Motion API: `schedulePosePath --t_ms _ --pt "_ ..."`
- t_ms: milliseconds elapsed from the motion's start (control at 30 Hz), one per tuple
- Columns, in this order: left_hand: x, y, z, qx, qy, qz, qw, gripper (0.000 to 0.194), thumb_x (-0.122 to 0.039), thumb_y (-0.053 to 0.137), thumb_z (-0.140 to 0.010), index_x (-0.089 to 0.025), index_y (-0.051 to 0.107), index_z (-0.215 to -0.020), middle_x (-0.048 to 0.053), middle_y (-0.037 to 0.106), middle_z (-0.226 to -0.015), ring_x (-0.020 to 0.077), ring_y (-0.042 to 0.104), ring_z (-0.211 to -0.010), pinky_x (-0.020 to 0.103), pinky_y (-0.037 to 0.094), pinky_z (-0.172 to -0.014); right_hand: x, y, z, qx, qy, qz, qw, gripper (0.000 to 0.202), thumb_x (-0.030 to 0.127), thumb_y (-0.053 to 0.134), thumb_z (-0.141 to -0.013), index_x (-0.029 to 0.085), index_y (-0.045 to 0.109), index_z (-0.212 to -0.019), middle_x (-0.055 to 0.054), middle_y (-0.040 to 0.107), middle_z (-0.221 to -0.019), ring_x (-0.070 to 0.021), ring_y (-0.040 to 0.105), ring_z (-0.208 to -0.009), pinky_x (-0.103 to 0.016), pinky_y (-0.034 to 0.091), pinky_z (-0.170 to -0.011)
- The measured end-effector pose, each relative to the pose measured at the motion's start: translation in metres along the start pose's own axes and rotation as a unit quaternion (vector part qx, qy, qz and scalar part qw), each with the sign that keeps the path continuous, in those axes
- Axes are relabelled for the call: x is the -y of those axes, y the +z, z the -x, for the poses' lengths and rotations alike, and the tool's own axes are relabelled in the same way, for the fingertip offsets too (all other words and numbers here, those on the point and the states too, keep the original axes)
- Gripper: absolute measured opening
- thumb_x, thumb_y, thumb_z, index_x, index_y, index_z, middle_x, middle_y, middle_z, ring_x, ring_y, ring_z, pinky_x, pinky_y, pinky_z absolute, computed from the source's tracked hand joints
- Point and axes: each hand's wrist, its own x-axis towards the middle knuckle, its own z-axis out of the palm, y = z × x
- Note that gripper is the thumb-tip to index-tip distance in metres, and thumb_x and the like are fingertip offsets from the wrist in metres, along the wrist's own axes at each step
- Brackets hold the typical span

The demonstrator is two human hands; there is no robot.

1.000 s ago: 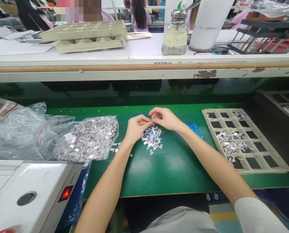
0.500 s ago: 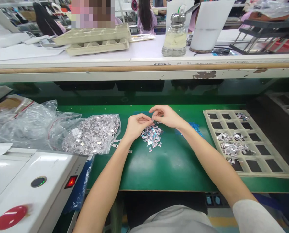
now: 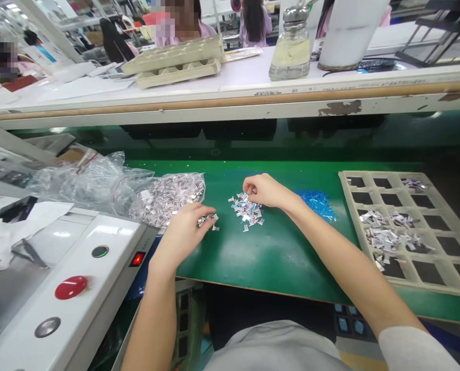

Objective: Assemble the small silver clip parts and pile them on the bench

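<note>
Over a few loose silvery pieces (image 3: 215, 227) beside the plastic bag of small metal parts (image 3: 170, 193), my left hand (image 3: 185, 229) is spread, thumb and fingers apart. My right hand (image 3: 266, 190) has its fingers curled together at the upper edge of a small pile of silvery and blue pieces (image 3: 246, 210); whatever its fingertips grip is too small to make out. Right of that hand, partly behind the forearm, lies a heap of blue bits (image 3: 317, 203) on the green table (image 3: 249, 263).
A compartment tray (image 3: 351, 214) with silvery parts is at the right. A white machine (image 3: 109, 232) with a red button stands at the left. Behind, a shelf (image 3: 237, 93) holds stacked trays (image 3: 175, 62) and a glass jar (image 3: 290, 51). People sit beyond.
My left hand has left my right hand, moved left and opened over the loose pieces by the bag. My right hand has lowered to the pile. The view has shifted left, uncovering more of the blue heap.
</note>
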Motion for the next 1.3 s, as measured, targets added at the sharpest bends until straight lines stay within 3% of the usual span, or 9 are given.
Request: schedulePosePath --t_ms 67,167,300,467,633,833,967,1133,1300 --pt "0.008 0.016 0.016 0.019 0.013 -0.026 0.999 0.026 -0.037 0.06 -0.099 -0.025 0.08 -0.112 0.011 0.075 -0.109 0.0326 0.069 -0.103 0.045 0.055 -0.091 -0.003 -0.005 -0.001 -0.038 -0.002 0.014 0.999 0.02 0.005 0.07 -0.079 0.019 0.075 -0.091 -0.004 0.077 -0.09 -0.02 0.069 -0.084 -0.029 0.047 -0.072" --pt "0.018 0.037 0.026 0.005 0.019 -0.03 0.999 0.028 -0.035 0.054 -0.102 -0.025 0.079 -0.111 0.011 0.073 -0.107 0.0326 0.067 -0.102 0.047 0.055 -0.091 -0.017 -0.021 -0.001 -0.142 0.022 0.021 0.989 0.017 0.012 0.064 -0.089 0.019 0.077 -0.097 -0.006 0.077 -0.094 -0.0215 0.07 -0.086 -0.032 0.05 -0.08" --pt "0.023 0.047 0.024 -0.007 0.02 -0.005 1.0 0.028 -0.035 0.05 -0.104 -0.025 0.076 -0.104 0.011 0.073 -0.105 0.0332 0.068 -0.102 0.047 0.055 -0.09 -0.051 -0.04 0.002 -0.251 0.107 0.077 0.959 0.029 0.009 0.052 -0.094 0.016 0.078 -0.106 -0.011 0.078 -0.105 -0.0264 0.072 -0.096 -0.037 0.053 -0.092" --pt "0.024 0.04 0.019 -0.008 0.023 0.011 1.0 0.014 -0.031 0.055 -0.099 -0.026 0.066 -0.093 0.008 0.071 -0.097 0.0315 0.068 -0.094 0.044 0.054 -0.084 -0.081 -0.03 0.002 -0.217 0.172 0.129 0.952 0.033 0.009 0.053 -0.094 0.016 0.08 -0.11 -0.013 0.079 -0.109 -0.0297 0.071 -0.103 -0.042 0.055 -0.098" --pt "0.021 0.041 0.024 -0.019 0.013 0.032 0.999 0.013 -0.031 0.056 -0.1 -0.026 0.066 -0.092 0.005 0.071 -0.088 0.0273 0.067 -0.082 0.039 0.051 -0.074 -0.077 -0.013 -0.001 -0.192 0.156 0.186 0.951 0.028 0.022 0.06 -0.098 0.017 0.082 -0.115 -0.016 0.077 -0.114 -0.0357 0.065 -0.112 -0.051 0.053 -0.102" --pt "0.003 0.043 0.02 -0.087 0.032 0.134 0.987 0.013 -0.034 0.063 -0.102 -0.026 0.072 -0.098 0.003 0.076 -0.092 0.0206 0.07 -0.078 0.036 0.056 -0.078 -0.071 -0.011 -0.002 -0.18 0.174 0.192 0.949 0.027 0.025 0.059 -0.1 0.02 0.083 -0.113 -0.016 0.074 -0.117 -0.0366 0.061 -0.115 -0.052 0.052 -0.1" --pt "-0.012 0.05 0.013 -0.099 -0.013 0.267 0.959 0.011 -0.034 0.073 -0.097 -0.023 0.078 -0.095 0.003 0.079 -0.089 0.0197 0.076 -0.076 0.033 0.063 -0.076 -0.069 -0.011 -0.003 -0.184 0.191 0.178 0.948 0.02 0.024 0.064 -0.097 0.022 0.081 -0.108 -0.013 0.073 -0.119 -0.0355 0.061 -0.113 -0.049 0.051 -0.098" --pt "-0.02 0.073 0.012 -0.112 -0.113 0.413 0.897 0.014 -0.033 0.084 -0.087 -0.02 0.081 -0.09 0.004 0.081 -0.08 0.022 0.08 -0.072 0.033 0.068 -0.074 -0.062 -0.018 -0.001 -0.176 0.19 0.163 0.952 0.015 0.018 0.061 -0.096 0.021 0.076 -0.096 -0.011 0.073 -0.111 -0.0308 0.064 -0.106 -0.043 0.049 -0.094" --pt "-0.021 0.085 0.012 -0.135 -0.139 0.456 0.868 0.016 -0.031 0.089 -0.082 -0.018 0.08 -0.085 0.005 0.081 -0.077 0.0215 0.08 -0.07 0.03 0.068 -0.072 -0.017 -0.032 0.004 -0.155 0.135 0.09 0.975 0.01 0.015 0.064 -0.091 0.02 0.07 -0.084 -0.009 0.075 -0.097 -0.026 0.067 -0.094 -0.035 0.048 -0.084"
